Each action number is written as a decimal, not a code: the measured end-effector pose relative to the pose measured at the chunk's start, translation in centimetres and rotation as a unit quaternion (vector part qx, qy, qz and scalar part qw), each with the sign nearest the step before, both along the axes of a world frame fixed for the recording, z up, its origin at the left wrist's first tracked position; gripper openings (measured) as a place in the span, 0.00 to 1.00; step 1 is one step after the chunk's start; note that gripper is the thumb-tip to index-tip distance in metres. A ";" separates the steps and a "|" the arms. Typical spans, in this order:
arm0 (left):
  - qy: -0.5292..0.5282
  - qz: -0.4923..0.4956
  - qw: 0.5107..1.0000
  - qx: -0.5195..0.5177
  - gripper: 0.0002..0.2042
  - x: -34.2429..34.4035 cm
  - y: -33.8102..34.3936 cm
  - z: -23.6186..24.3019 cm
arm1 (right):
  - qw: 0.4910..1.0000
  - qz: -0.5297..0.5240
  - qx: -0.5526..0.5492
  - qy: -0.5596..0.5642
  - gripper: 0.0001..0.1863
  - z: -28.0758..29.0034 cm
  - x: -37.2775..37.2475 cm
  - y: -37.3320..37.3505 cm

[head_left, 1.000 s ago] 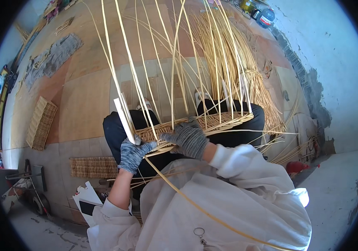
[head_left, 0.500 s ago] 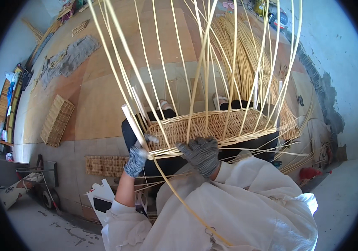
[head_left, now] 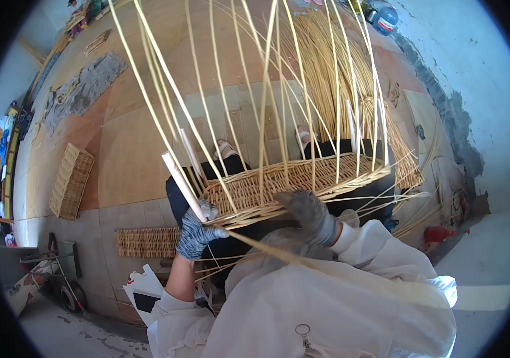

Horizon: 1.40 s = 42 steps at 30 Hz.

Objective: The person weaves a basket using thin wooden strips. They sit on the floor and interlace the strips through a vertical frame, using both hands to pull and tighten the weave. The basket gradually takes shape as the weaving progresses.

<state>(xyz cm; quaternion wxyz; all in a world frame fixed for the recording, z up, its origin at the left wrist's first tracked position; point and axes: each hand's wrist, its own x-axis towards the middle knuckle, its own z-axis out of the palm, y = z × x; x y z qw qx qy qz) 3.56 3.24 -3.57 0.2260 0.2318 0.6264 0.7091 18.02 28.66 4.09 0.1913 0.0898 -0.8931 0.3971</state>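
A half-woven wicker basket [head_left: 246, 190] lies across my lap, its long pale stakes [head_left: 212, 95] standing up from the sides. My left hand [head_left: 192, 234], in a grey knitted glove, is closed round the basket's near left corner, at the foot of a thick peeled wooden post [head_left: 177, 176]. From that corner a loose willow strand [head_left: 267, 249] runs to the right, smeared by motion. My right hand [head_left: 313, 216], gloved alike, is at the near rim, right of the left hand. Its fingers point left and are blurred, so their grip is unclear.
A big bundle of willow rods [head_left: 332, 65] lies beyond the basket on the right. Left on the floor are a finished-looking wicker basket [head_left: 71, 182] and a flat woven panel [head_left: 146, 243]. A wheeled cart [head_left: 67, 280] stands at the lower left. Loose rod ends stick out right of my lap.
My right hand has moved right along the near rim and turned, its fingers now pointing left. The loose strand has swung up and right. The basket has shifted slightly in view.
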 end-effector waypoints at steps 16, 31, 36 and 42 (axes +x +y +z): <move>0.189 0.238 0.948 -0.093 0.22 5.1 10.0 6.7 | 0.837 -0.207 -0.493 -0.120 0.06 -4.7 -1.0 5.9; 0.046 -0.059 0.990 -0.117 0.12 1.3 8.8 4.1 | 0.714 -0.201 -0.651 -0.160 0.08 -5.6 -0.1 4.8; 0.009 -0.025 0.980 -0.198 0.13 0.9 9.4 2.0 | 0.796 -0.219 -0.533 -0.185 0.05 -3.6 -1.1 4.8; 0.062 0.048 0.972 -0.219 0.12 0.5 11.4 1.0 | 0.947 -0.227 0.224 -0.025 0.20 -0.3 -15.5 3.5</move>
